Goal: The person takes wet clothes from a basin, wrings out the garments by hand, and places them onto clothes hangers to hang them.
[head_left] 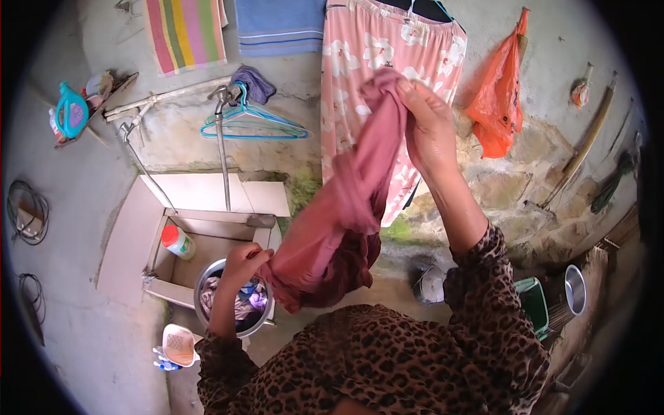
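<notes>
A damp-looking dusty-pink garment (328,228) stretches slantwise between my two hands; its exact kind does not show. My right hand (429,121), raised high, pinches its bunched upper end between thumb and fingers. Lower down, my left hand (245,266) grips the garment's left edge, just above a metal basin (205,315) with several wet clothes (242,301) in it. Pink floral trousers or a skirt (346,76) hang on a hanger behind the garment, which covers part of them.
Left of the garment is a tiled sink (263,197) with a red-lidded container (178,242) and a tap (223,93). Hangers (256,128) dangle beside the tap. An orange plastic bag (496,104) hangs at right, above a green bin (531,308). A small basket (179,346) stands lower left.
</notes>
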Demonstrator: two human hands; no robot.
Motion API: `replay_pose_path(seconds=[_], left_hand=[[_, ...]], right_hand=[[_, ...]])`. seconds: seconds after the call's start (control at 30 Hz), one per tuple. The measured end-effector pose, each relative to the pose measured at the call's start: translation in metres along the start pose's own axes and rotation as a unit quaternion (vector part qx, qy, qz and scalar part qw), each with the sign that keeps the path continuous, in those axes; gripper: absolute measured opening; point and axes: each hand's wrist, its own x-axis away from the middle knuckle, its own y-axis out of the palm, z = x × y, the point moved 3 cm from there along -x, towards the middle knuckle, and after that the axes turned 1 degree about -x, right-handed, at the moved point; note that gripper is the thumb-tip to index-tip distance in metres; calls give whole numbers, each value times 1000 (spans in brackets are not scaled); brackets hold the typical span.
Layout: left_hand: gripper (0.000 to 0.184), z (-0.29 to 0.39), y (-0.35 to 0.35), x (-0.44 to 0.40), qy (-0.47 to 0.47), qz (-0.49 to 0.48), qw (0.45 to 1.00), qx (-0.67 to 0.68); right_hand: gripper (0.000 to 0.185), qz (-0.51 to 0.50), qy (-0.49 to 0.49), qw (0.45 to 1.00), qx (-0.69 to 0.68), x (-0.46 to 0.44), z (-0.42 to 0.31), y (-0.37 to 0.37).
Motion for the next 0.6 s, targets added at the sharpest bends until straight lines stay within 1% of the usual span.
replay_pose_path(seconds=[0.03,0.07,0.1,0.13,0.17,0.2,0.23,0.27,0.3,0.37,0.4,0.43,0.47,0.5,0.57,0.6], left_hand=[[15,-3,3,-2,71,74,989,-105],[17,-11,9,-5,141,148,957,-207],[18,-13,13,-5,208,218,904,-304],[31,-10,16,-7,119,144,944,-271],[33,-6,24,-9,100,32,983,-153],[35,-2,34,-10,77,-81,993,-31],[37,12,45,-4,49,-191,976,93],[34,31,56,5,84,-225,965,105],[30,57,69,16,120,-257,952,116],[31,76,93,13,192,-159,968,27],[32,79,97,11,226,-108,968,-18],[36,71,102,-1,168,-144,972,78],[40,59,109,-18,109,-179,962,173],[44,58,112,-26,49,-212,939,265],[49,66,110,-29,153,-110,945,267],[52,74,107,-26,204,-58,940,266]], right_hand=[[19,-6,-52,995,81,-1,-10,12],[18,15,-117,982,148,4,-28,25],[19,10,-154,972,175,3,-39,36],[20,5,-190,961,202,0,-47,43],[20,1,-227,947,229,-3,-54,50],[22,-7,-218,948,233,-7,-57,56],[24,-15,-210,949,236,-12,-58,63],[25,-25,-203,950,238,-18,-59,69],[27,-26,-229,943,242,-22,-63,74],[30,-31,-282,926,247,-28,-70,84],[21,-58,-270,940,200,-29,-75,92],[17,-86,-257,951,152,-29,-82,99],[16,-90,-239,958,130,-31,-86,99],[17,-92,-220,965,107,-34,-91,100],[21,-51,-172,977,114,-44,-98,90],[21,-45,-184,978,87,-45,-103,88]])
